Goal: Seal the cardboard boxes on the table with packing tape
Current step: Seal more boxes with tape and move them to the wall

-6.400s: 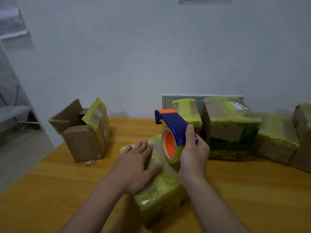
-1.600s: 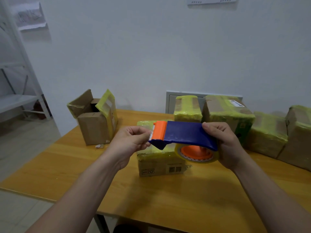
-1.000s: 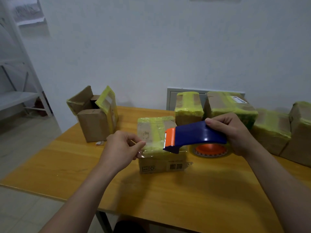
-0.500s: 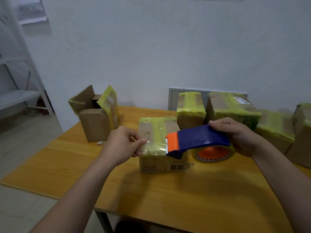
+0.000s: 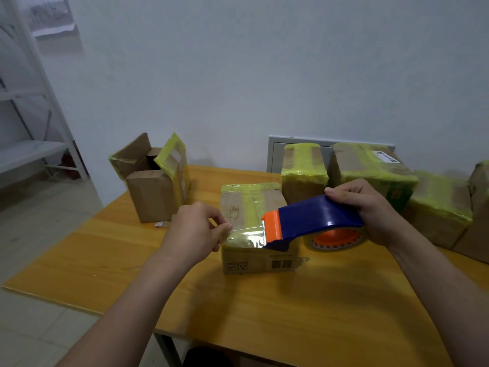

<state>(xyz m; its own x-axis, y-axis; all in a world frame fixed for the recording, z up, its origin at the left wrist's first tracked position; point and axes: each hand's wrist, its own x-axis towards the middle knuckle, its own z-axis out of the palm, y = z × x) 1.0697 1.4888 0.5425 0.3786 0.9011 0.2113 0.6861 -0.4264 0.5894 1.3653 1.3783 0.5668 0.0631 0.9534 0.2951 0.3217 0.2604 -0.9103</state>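
Your dispenser (image 5: 317, 217) was navy with an orange blade guard and orange core. The tape (image 5: 244, 235) looked yellowish. The boxes (image 5: 254, 207) were brown, banded yellow-green; your desk (image 5: 264, 313) showed honey-coloured woodgrain.

A single head-worn camera looks forward and down across the wooden table (image 5: 291, 313) from its near edge, facing the wall.

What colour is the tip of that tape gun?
Orange tip on a dark blue body, seen in the head view.
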